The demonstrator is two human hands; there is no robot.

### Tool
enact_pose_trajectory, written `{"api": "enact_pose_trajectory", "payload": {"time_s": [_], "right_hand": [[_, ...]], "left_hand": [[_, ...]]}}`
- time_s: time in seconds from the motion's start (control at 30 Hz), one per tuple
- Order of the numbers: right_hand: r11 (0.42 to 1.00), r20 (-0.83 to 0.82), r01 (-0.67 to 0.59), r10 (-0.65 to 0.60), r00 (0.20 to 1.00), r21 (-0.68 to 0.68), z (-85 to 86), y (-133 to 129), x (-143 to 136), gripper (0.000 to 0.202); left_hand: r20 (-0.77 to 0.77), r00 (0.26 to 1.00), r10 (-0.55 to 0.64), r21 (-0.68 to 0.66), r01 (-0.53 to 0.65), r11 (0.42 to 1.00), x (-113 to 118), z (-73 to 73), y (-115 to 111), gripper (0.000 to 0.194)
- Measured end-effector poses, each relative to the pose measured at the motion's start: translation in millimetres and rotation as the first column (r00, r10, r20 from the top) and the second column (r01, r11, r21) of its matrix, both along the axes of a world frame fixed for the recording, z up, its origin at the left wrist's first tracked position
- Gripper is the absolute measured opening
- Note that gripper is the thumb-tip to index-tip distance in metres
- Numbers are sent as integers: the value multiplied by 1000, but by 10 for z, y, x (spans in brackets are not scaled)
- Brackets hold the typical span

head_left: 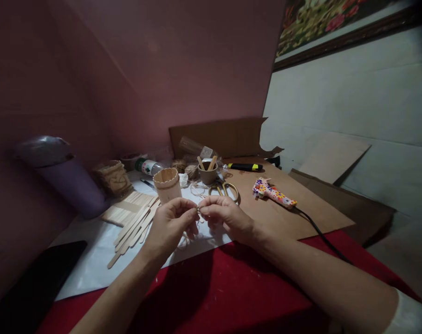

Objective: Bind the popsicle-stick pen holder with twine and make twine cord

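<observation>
A: Twine (198, 210). Where, and what lies around it? Biggest first.

B: Red cloth (183, 297) nearest the wearer, below the fingers. Tan board (315, 208) beyond and right of them. White sheet (88, 273) underneath them.

A: Mid-sized items?

B: Flat wooden sticks (136, 228) spread left of the fingers. Flower-patterned glue gun (273, 194) well right, on the board. Wooden cup (168, 186), scalloped rim, upright just beyond the left hand (176, 217). Scissors (225, 186) just beyond the right hand (228, 215).

A: Fingers?

B: Both hands pinching, thumb to forefinger, tips nearly meeting. Twine sits between those tips, mostly hidden. Loose loops (183, 243) show beneath the fingers; cannot tell whether they join the held piece.
</observation>
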State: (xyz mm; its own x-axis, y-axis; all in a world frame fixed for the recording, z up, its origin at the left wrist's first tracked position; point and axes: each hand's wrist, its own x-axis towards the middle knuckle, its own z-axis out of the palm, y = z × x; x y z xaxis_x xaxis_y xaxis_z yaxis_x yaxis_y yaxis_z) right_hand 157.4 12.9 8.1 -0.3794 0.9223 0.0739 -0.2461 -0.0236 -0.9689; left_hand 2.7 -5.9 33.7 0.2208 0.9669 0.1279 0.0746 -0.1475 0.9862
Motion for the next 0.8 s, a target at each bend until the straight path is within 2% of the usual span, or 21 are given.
{"api": "enact_pose_trajectory", "payload": {"time_s": [0.13,0.2,0.3,0.37,0.43,0.5,0.63,0.8], "right_hand": [[994,-169,-72,57,984,-87,-1,2,12,9],[990,-185,-93,72,980,-106,16,-3,19,11],[997,-37,-70,69,997,-43,44,-11,21,19],[998,102,-7,1,995,59,48,-11,15,25],[992,148,41,-59,987,120,38,-7,9,28],[995,96,36,-45,994,94,20,1,8,27],[997,-74,-57,53,996,-58,-7,8,17,23],[979,-289,-142,96,952,-143,-1,-8,21,17]], "left_hand": [[41,999,-6,-27,7,1000,8,31,-10,19],[28,1000,2,-24,-1,1000,5,21,-4,20],[-20,999,38,8,-38,999,-2,-8,3,20],[-62,997,50,43,-47,998,-4,-21,2,18],[-94,995,44,61,-39,997,-2,-23,-2,17],[-102,994,35,51,-30,998,0,-18,-4,16],[-86,996,27,21,-26,999,-1,-11,3,16],[-62,997,38,15,-37,999,-1,-24,21,17]]}}
